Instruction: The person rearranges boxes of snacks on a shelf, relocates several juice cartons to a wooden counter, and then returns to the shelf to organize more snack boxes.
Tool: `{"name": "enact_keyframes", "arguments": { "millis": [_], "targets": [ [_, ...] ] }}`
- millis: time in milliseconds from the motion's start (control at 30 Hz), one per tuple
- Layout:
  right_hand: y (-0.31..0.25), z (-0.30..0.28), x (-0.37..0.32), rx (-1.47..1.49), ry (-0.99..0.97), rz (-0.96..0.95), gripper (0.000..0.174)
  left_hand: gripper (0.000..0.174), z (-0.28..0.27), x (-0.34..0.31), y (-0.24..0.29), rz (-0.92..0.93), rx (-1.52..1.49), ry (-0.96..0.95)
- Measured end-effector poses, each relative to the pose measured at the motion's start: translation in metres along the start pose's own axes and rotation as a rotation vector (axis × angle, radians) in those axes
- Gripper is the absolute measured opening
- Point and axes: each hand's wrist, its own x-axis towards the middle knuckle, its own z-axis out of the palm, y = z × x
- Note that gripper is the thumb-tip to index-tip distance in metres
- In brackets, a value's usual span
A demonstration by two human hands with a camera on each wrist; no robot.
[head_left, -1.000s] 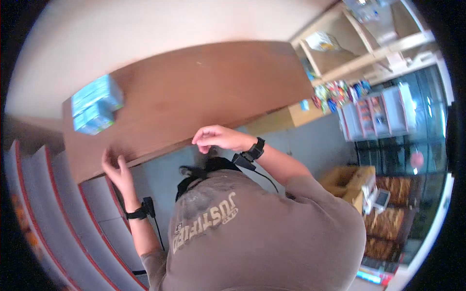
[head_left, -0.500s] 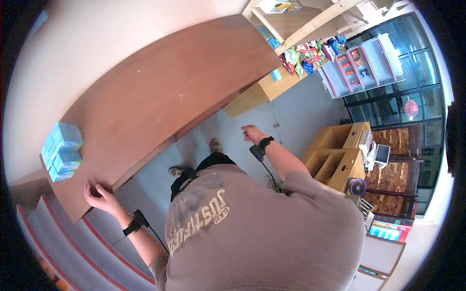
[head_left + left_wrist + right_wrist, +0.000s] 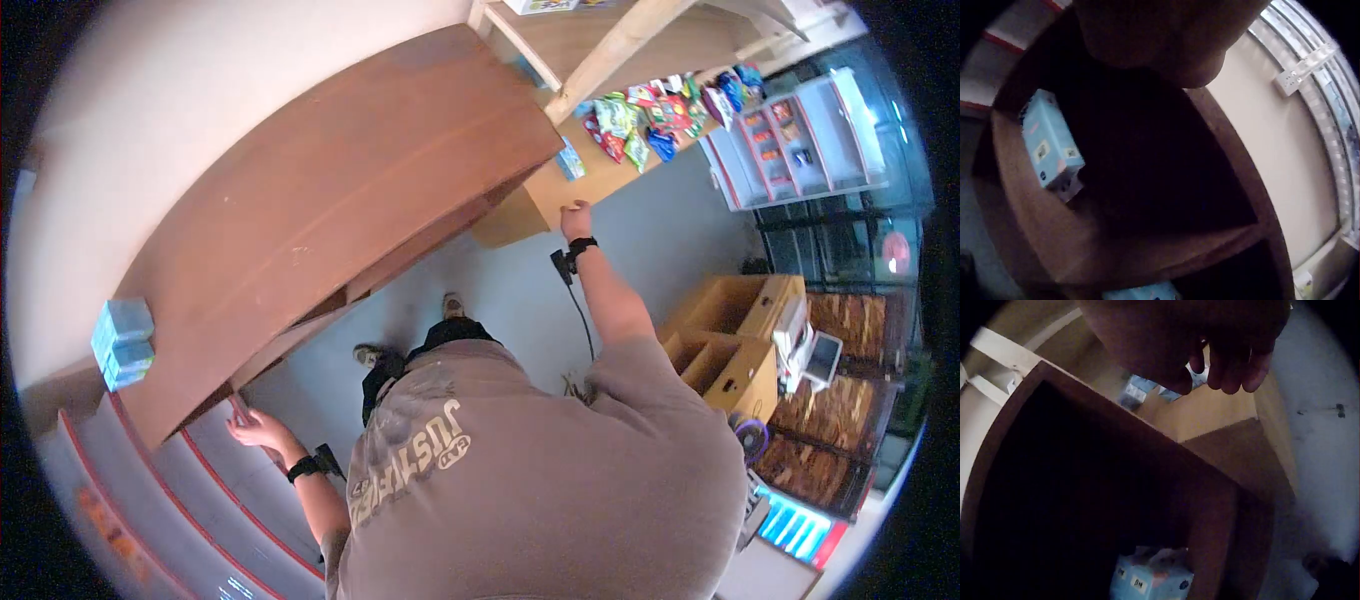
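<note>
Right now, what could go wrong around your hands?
A bump might tip the blue packs off the end of the brown counter. The right hand, close to the wooden table, might brush the small blue pack off it. Some snack bags near the table's edge could slide down.

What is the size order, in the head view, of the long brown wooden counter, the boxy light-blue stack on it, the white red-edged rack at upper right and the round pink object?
Long brown wooden counter
White red-edged rack
Boxy light-blue stack
Round pink object
</note>
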Motion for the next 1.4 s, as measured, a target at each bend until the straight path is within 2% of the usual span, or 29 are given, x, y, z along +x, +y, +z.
{"name": "enact_keyframes", "arguments": {
  "millis": [33, 100, 133, 167, 200, 233, 267, 300, 333, 367, 400, 433, 467, 533, 633, 700, 733, 800, 867, 933, 1000, 1133, 1167, 1233, 1267, 1300, 1333, 1367, 1400],
  "targets": [
    [0.007, 0.003, 0.024, -0.07, -0.007, -0.001, 0.047, 0.037, -0.001, -0.017, -0.005, -0.086, 0.061, -0.103],
    [0.006, -0.004, 0.05, -0.291, 0.059, -0.228, 0.051, 0.037, -0.011, -0.051, -0.019, -0.234, 0.188, -0.281],
    [0.044, 0.022, 0.097, -0.486, 0.078, -0.353, 0.05, 0.036, -0.011, -0.075, -0.041, -0.059, 0.217, -0.258],
    [0.049, 0.023, 0.118, -0.609, 0.115, -0.47, 0.045, 0.04, -0.022, -0.091, -0.035, -0.096, 0.34, -0.321],
    [0.042, 0.018, 0.127, -0.277, 0.062, -0.368, 0.04, 0.043, -0.032, -0.106, -0.033, -0.126, 0.319, -0.366],
    [-0.018, -0.021, 0.098, -0.394, -0.054, -0.324, 0.042, 0.045, -0.036, -0.123, -0.041, -0.173, 0.381, -0.409],
    [0.031, 0.011, 0.137, -0.323, 0.179, -0.532, 0.051, 0.045, -0.041, -0.139, -0.048, -0.267, 0.406, -0.451],
    [-0.001, -0.01, 0.123, -0.371, 0.031, -0.51, 0.056, 0.047, -0.05, -0.153, -0.045, -0.317, 0.429, -0.476],
    [-0.01, -0.01, 0.124, -0.381, 0.015, -0.425, 0.057, 0.049, -0.06, -0.163, -0.042, -0.353, 0.43, -0.487],
    [0.041, 0.03, 0.171, -0.305, 0.09, -0.542, 0.06, 0.05, -0.065, -0.174, -0.047, -0.358, 0.413, -0.481],
    [0.026, 0.022, 0.16, -0.335, 0.058, -0.501, 0.069, 0.05, -0.074, -0.178, -0.038, -0.402, 0.433, -0.489],
    [0.019, 0.018, 0.165, -0.349, -0.092, -0.381, 0.074, 0.049, -0.081, -0.182, -0.033, -0.413, 0.436, -0.502],
    [0.02, 0.016, 0.171, -0.357, -0.131, -0.435, 0.077, 0.047, -0.087, -0.185, -0.029, -0.419, 0.432, -0.521],
    [-0.007, 0.011, 0.151, -0.512, -0.102, -0.362, 0.077, 0.046, -0.095, -0.187, -0.019, -0.453, 0.417, -0.515],
    [-0.007, 0.02, 0.16, -0.624, -0.134, -0.368, 0.075, 0.044, -0.096, -0.189, -0.006, -0.454, 0.37, -0.576],
    [-0.006, 0.018, 0.164, -0.572, -0.414, -0.252, 0.073, 0.043, -0.091, -0.188, 0.0, -0.443, 0.349, -0.619],
    [0.007, 0.022, 0.163, -0.57, -0.412, -0.261, 0.073, 0.043, -0.086, -0.189, 0.005, -0.408, 0.321, -0.639],
    [0.048, 0.053, 0.175, -0.145, -0.396, -0.13, 0.052, 0.043, -0.074, -0.186, 0.016, -0.377, 0.282, -0.652],
    [0.031, 0.032, 0.12, 0.137, -0.369, 0.021, 0.048, 0.042, -0.066, -0.181, 0.031, -0.345, 0.192, -0.708],
    [0.039, 0.016, 0.081, 0.458, -0.61, 0.043, 0.045, 0.041, -0.061, -0.171, 0.05, -0.312, 0.142, -0.751],
    [0.009, -0.027, 0.02, 0.434, -0.952, 0.079, 0.035, 0.04, -0.052, -0.163, 0.061, -0.267, 0.091, -0.796],
    [-0.009, -0.051, -0.055, 0.083, -1.295, -0.008, 0.042, 0.038, -0.036, -0.148, 0.076, -0.048, -0.053, -0.875],
    [-0.024, -0.056, -0.073, 0.08, -1.282, -0.018, 0.042, 0.037, -0.033, -0.142, 0.082, 0.031, -0.09, -0.895],
    [-0.065, -0.067, -0.109, -0.142, -1.367, -0.054, 0.049, 0.036, -0.032, -0.122, 0.097, 0.112, -0.167, -0.892],
    [-0.086, -0.072, -0.12, -0.145, -1.357, -0.062, 0.049, 0.035, -0.032, -0.111, 0.105, 0.194, -0.229, -0.889],
    [-0.107, -0.076, -0.131, -0.124, -1.461, -0.13, 0.052, 0.035, -0.031, -0.101, 0.111, 0.192, -0.24, -0.882],
    [-0.126, -0.076, -0.143, -0.1, -1.566, -0.198, 0.055, 0.034, -0.029, -0.091, 0.116, 0.312, -0.31, -0.863],
    [-0.141, -0.074, -0.155, -0.103, -1.559, -0.205, 0.055, 0.033, -0.029, -0.08, 0.12, 0.432, -0.378, -0.842],
    [-0.156, -0.072, -0.167, -0.013, -1.634, -0.221, 0.057, 0.033, -0.03, -0.07, 0.123, 0.429, -0.387, -0.837]
  ]
}}
